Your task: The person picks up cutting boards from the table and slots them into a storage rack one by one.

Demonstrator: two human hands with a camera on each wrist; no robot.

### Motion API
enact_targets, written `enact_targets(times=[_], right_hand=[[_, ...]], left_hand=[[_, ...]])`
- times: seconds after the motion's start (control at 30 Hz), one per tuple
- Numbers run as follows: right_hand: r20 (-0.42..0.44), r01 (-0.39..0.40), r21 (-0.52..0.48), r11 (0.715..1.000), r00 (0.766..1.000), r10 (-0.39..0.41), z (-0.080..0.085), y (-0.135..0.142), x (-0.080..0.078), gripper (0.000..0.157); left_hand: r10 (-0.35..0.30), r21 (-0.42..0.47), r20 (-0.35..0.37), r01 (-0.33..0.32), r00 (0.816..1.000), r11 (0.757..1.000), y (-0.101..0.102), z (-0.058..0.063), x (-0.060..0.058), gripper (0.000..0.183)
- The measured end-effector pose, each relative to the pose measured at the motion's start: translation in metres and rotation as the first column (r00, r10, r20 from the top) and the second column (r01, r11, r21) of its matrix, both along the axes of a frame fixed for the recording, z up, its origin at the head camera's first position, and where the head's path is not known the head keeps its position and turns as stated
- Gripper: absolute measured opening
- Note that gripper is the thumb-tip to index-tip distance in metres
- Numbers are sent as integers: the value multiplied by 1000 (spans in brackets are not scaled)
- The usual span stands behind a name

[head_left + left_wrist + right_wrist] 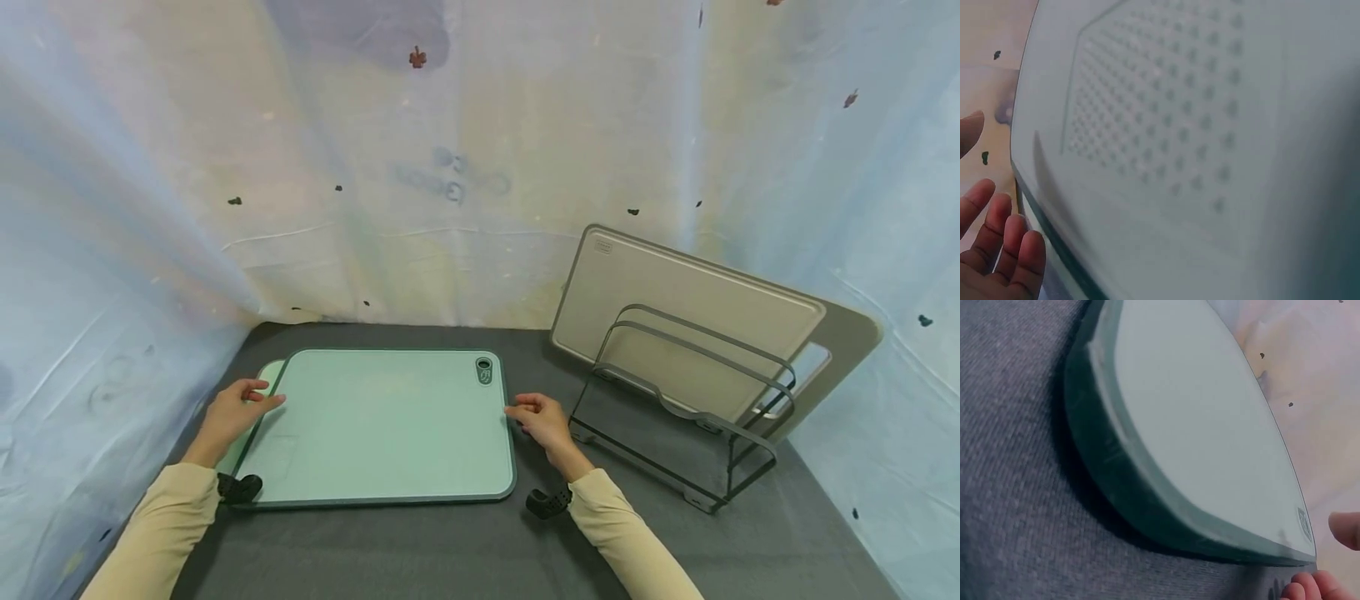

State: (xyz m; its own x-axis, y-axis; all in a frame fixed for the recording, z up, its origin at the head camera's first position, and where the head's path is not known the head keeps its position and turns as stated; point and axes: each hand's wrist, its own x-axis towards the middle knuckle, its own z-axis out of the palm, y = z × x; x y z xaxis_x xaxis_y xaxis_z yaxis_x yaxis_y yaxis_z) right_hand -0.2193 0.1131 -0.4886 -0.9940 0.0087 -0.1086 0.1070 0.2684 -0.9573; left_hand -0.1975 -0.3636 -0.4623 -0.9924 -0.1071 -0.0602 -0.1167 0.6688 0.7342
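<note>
A mint-green cutting board [390,429] with a dark green rim lies flat on the grey cloth. Beneath its left side, the edge of a paler green board [270,373] peeks out. My left hand [232,417] hovers over the left edge, its fingers loosely bent and holding nothing. In the left wrist view, those fingers [1013,250] are apart from the board, near a patch of small raised bumps. At the right edge is my right hand [546,425], thumb and fingers spread in the right wrist view. Whether its fingertips touch the rim, I cannot tell.
To the right stands a dark wire rack [667,479]. Behind it, a beige board [675,308] leans at a tilt, with another greyish board [843,333] behind that. A pale patterned curtain [465,167] hangs along the table's back and sides.
</note>
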Motion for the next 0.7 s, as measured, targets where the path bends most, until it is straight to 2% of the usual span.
enact_targets(times=[0.3,0.53,0.7], right_hand=[[31,-13,57,998,999,12,0,-3,0,40],[-1,-3,143,990,1000,4,0,-8,0,40],[-11,2,156,988,1000,0,0,-10,-2,40]], left_hand=[[-26,-38,69,29,997,999,-1,-7,-2,79],[-27,-62,101,34,995,998,0,-8,-3,81],[-36,-87,109,45,993,995,-1,-6,-3,84]])
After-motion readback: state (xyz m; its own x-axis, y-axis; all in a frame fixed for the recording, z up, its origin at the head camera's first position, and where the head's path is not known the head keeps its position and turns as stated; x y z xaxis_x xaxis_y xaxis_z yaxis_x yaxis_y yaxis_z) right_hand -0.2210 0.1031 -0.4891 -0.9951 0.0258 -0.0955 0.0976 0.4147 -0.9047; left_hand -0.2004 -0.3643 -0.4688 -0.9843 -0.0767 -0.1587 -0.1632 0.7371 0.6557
